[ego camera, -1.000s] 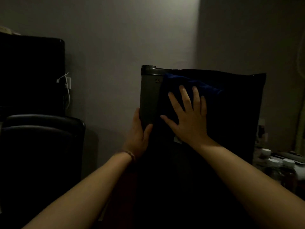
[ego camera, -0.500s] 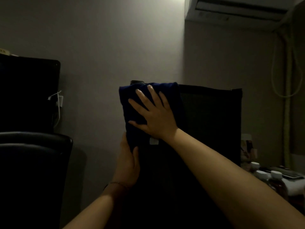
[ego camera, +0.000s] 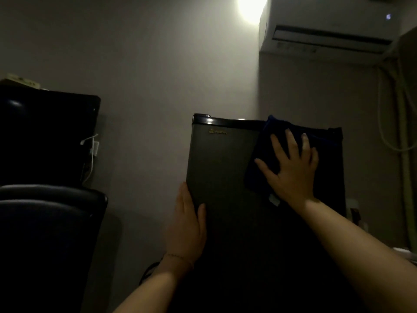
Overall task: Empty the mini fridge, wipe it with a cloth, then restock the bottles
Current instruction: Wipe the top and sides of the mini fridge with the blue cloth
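The dark grey mini fridge (ego camera: pixel 221 163) stands in front of me with its door closed and a small gold logo near the top. A dark blue cloth (ego camera: pixel 266 145) lies flat against the upper right of the door. My right hand (ego camera: pixel 291 168) presses on the cloth with fingers spread and straight. My left hand (ego camera: pixel 187 224) grips the fridge's left edge, thumb on the door front and fingers round the side. No bottles show in the dim light.
A black padded chair (ego camera: pixel 49 222) stands at the left, close to the fridge. A white charger and cable (ego camera: pixel 93 150) hang on the wall behind it. An air conditioner (ego camera: pixel 327 30) is mounted high on the right, with a hose (ego camera: pixel 383 123) running down.
My right hand slid the cloth from the door's upper left to its upper right. The view tilted up, bringing in the air conditioner and lamp. My left hand stayed on the left edge.
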